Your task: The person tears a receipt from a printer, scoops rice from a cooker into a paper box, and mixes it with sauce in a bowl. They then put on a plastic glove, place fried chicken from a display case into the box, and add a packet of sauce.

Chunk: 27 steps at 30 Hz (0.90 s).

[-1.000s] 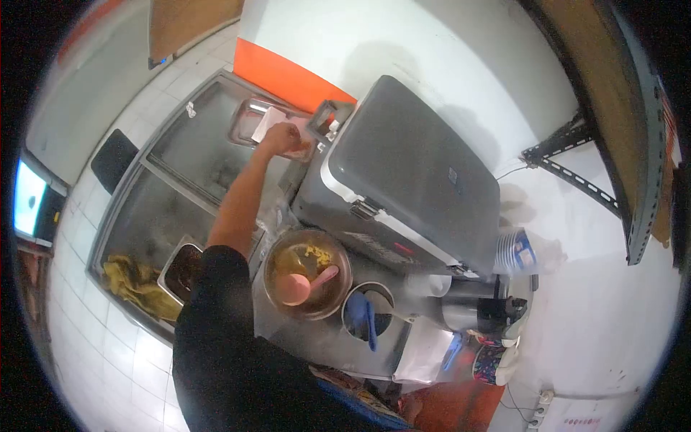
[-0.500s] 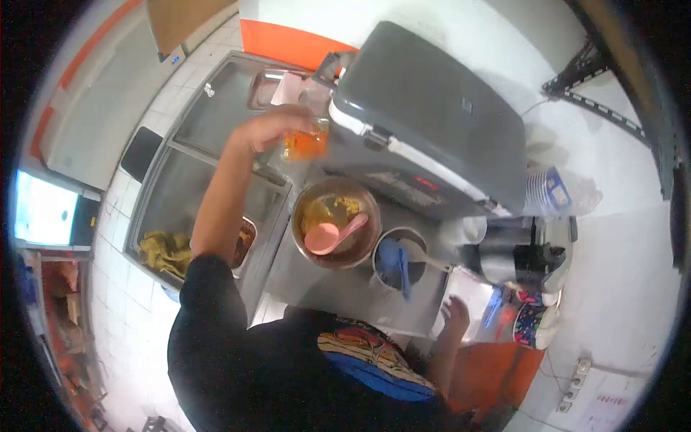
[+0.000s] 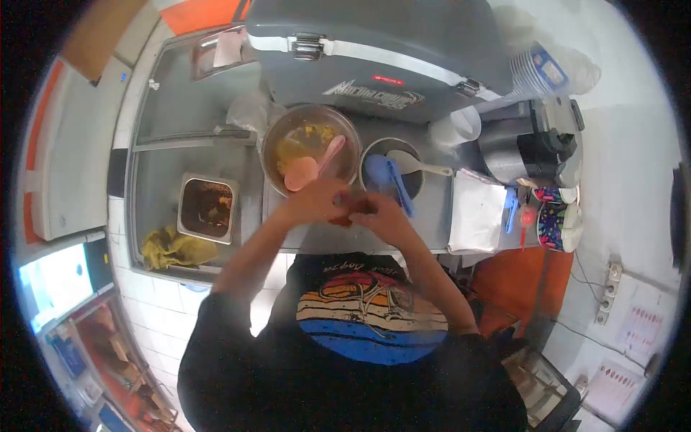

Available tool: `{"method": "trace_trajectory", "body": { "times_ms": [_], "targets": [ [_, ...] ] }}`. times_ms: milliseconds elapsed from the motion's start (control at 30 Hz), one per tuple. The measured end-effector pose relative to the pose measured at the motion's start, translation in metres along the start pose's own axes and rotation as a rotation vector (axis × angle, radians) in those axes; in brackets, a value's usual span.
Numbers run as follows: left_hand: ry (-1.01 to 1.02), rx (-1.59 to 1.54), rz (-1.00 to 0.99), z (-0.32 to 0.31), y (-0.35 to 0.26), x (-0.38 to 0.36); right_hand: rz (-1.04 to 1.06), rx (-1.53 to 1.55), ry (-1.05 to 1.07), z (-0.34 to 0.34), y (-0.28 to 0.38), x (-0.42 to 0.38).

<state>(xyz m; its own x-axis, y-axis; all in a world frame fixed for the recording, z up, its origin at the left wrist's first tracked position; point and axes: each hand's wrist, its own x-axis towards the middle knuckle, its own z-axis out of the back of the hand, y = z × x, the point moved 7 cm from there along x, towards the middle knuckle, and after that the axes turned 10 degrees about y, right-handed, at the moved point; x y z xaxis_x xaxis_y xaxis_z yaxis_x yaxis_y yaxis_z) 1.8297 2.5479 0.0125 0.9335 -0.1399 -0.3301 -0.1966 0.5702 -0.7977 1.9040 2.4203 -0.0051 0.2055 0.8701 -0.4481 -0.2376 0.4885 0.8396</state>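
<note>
A small reddish thing is just on the wearer's side of the steel bowl — the left hand and right hand pinch it between bent fingers, its outline blurred and partly covered. A pink ladle lies inside the bowl. Right of the bowl stands a pot holding a blue ladle; left of it, a square tin — and behind it, a grey cool box.

The head camera looks forward and down — near the counter.
</note>
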Motion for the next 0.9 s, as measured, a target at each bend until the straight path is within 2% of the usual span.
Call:
{"method": "trace_trajectory", "body": {
  "times_ms": [33,100,233,267,333,367,433,500,567,633,667,767,800,833,867,900],
  "targets": [
    [0.000,-0.089,-0.076,-0.024,0.005,0.001,-0.077,-0.010,0.015,-0.008,-0.012,-0.006],
    [-0.164,-0.122,0.022,-0.046,0.023,-0.007,-0.154,-0.004,0.035,-0.024,-0.041,-0.015],
    [-0.427,-0.331,0.197,-0.042,0.053,-0.028,-0.209,0.053,-0.021,-0.043,-0.105,-0.016],
    [-0.440,-0.333,0.223,-0.039,0.056,-0.033,-0.236,0.065,-0.049,-0.045,-0.115,-0.018],
    [-0.465,-0.333,0.269,-0.023,0.054,-0.043,-0.135,0.164,-0.172,-0.036,-0.102,-0.027],
    [-0.489,-0.197,0.333,-0.021,0.063,-0.046,-0.085,0.212,-0.239,-0.030,-0.097,-0.032],
    [-0.522,0.080,0.425,-0.021,0.078,-0.046,-0.136,0.139,-0.087,-0.030,-0.109,-0.035],
    [-0.610,0.117,0.388,-0.018,0.078,-0.050,-0.180,0.158,-0.038,-0.018,-0.121,-0.054],
    [-0.584,0.034,0.403,-0.027,0.089,-0.042,-0.198,0.276,-0.067,-0.007,-0.120,-0.077],
    [-0.675,0.090,0.173,-0.027,0.060,-0.037,-0.139,0.475,-0.142,0.023,-0.107,-0.112],
    [-0.613,0.099,0.190,-0.028,0.045,-0.029,-0.095,0.570,-0.169,0.039,-0.104,-0.126],
    [-0.475,0.069,0.246,-0.019,-0.005,0.002,-0.175,0.752,-0.559,0.097,-0.170,-0.188],
    [-0.447,0.008,0.258,-0.020,-0.021,0.014,-0.192,0.717,-0.693,0.123,-0.201,-0.211],
    [-0.420,-0.051,0.275,-0.023,-0.035,0.028,-0.298,0.687,-0.885,0.150,-0.224,-0.241],
    [-0.383,-0.118,0.210,-0.029,-0.052,0.046,-0.322,0.522,-1.033,0.181,-0.270,-0.267],
    [-0.343,-0.184,0.149,-0.034,-0.069,0.069,-0.406,0.060,-1.226,0.214,-0.320,-0.294]
  ]
}}
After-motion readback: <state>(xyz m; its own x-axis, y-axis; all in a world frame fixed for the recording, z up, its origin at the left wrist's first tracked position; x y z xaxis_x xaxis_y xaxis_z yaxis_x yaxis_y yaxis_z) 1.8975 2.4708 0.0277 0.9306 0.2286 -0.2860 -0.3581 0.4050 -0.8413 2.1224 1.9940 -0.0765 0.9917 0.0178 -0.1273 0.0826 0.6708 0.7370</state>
